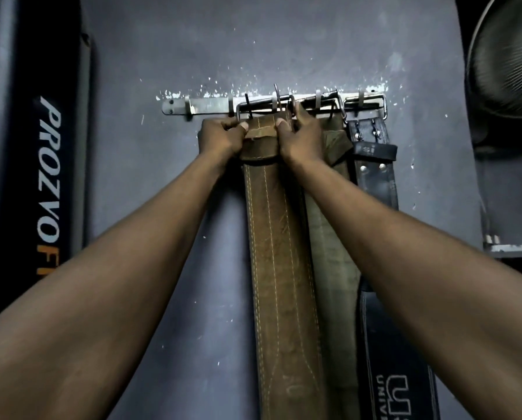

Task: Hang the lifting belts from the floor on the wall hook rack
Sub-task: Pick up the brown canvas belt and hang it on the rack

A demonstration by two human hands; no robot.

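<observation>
A metal hook rack (211, 104) is screwed to the grey wall at chest height. A brown leather belt (276, 237) with pale stitching hangs down from it, its steel buckle (244, 110) up at the hooks. My left hand (220, 137) grips the belt's top left edge, thumb on the leather. My right hand (302, 134) grips its top right edge, fingers reaching up to the buckle. Behind it hangs an olive belt (332, 253). A black belt (374, 177) with white lettering hangs at the right end of the rack.
A tall black punching bag (35, 147) with white and orange lettering stands at the left. A round fan grille (508, 56) sits at the upper right, with a metal shelf edge (514, 247) below it. Two hooks at the rack's left end are bare.
</observation>
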